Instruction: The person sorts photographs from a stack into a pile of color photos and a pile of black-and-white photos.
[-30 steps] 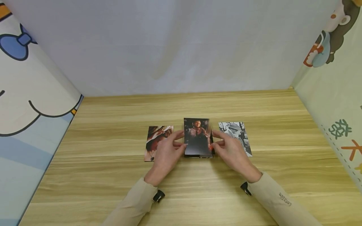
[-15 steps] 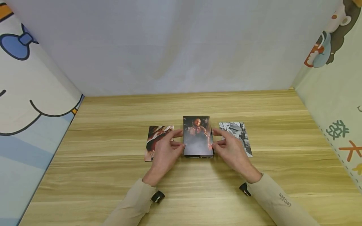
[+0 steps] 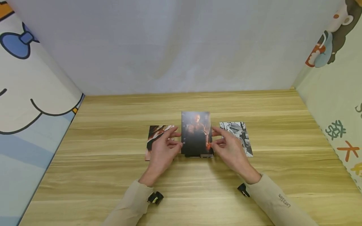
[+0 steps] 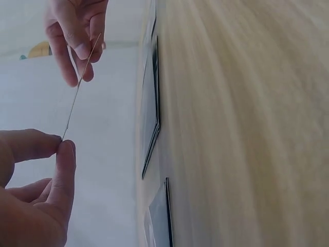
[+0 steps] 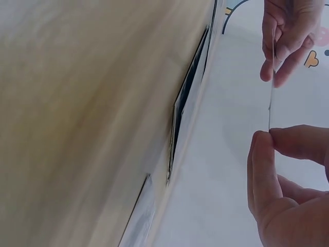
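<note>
Wooden table (image 3: pixel 113 175), both hands – left hand (image 3: pixel 162 153), right hand (image 3: pixel 231 152) – fingers pinching dark photo (image 3: pixel 196 133), stack beneath mostly hidden

Two hands: left (image 3: pixel 162 150), right (image 3: pixel 230 150). One photo held up (image 3: pixel 196 133). One small stack (image 3: pixel 206 155) under it. Two single photos flat on tabletop (image 3: pixel 113 175): left (image 3: pixel 155 133), right (image 3: pixel 238 131).

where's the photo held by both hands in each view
Head: held photo at table centre, between left hand and right hand.
Left wrist: edge-on thin line, upper left.
Right wrist: edge-on line, upper right.
Shared landmark: the photo stack lying under it on the table.
</note>
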